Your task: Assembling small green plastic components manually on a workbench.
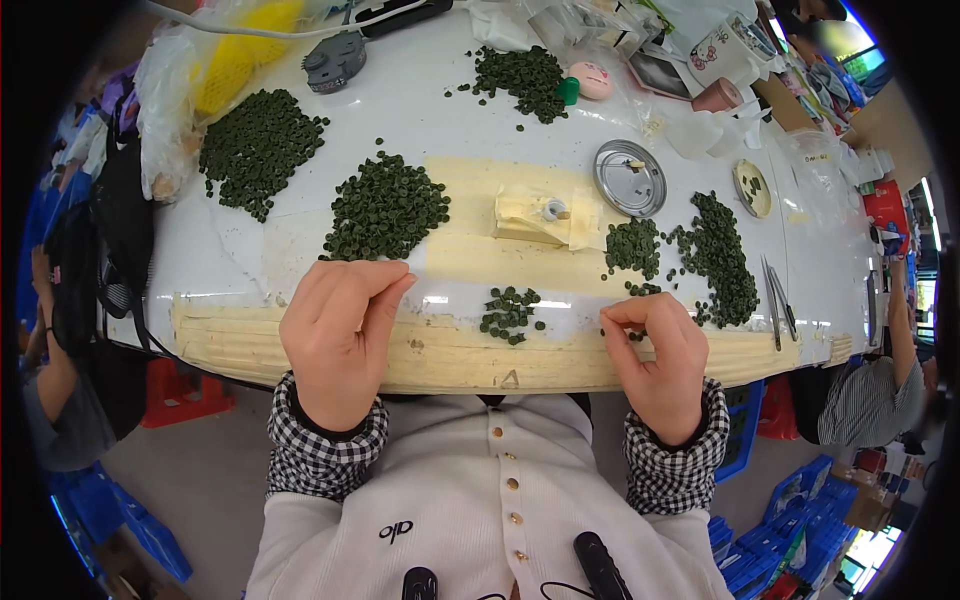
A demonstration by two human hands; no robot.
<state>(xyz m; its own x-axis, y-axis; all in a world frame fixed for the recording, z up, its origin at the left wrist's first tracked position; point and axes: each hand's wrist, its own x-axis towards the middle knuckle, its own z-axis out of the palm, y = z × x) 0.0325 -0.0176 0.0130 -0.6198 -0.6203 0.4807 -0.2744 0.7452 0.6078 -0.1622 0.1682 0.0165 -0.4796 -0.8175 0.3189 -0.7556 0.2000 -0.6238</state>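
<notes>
My left hand [342, 338] is closed in a pinch just in front of a heap of small dark green round pieces [385, 208]. Whatever its fingertips hold, if anything, is too small to make out. On the right, my right hand [658, 358] pinches thumb against forefinger, with a small dark green round piece [603, 331] showing at the tips. Between the hands lies a little cluster of the same pieces [510, 315]. Beyond them, a block wrapped in cream tape [530, 215] carries a small metal fitting [554, 209] on top.
More green heaps lie at the far left [262, 145], far middle [520, 80] and right [720, 260]. A round metal tin lid [630, 178], a small cream dish [752, 190], tweezers [772, 305] and a mug [728, 55] stand rightward. Co-workers sit at both sides.
</notes>
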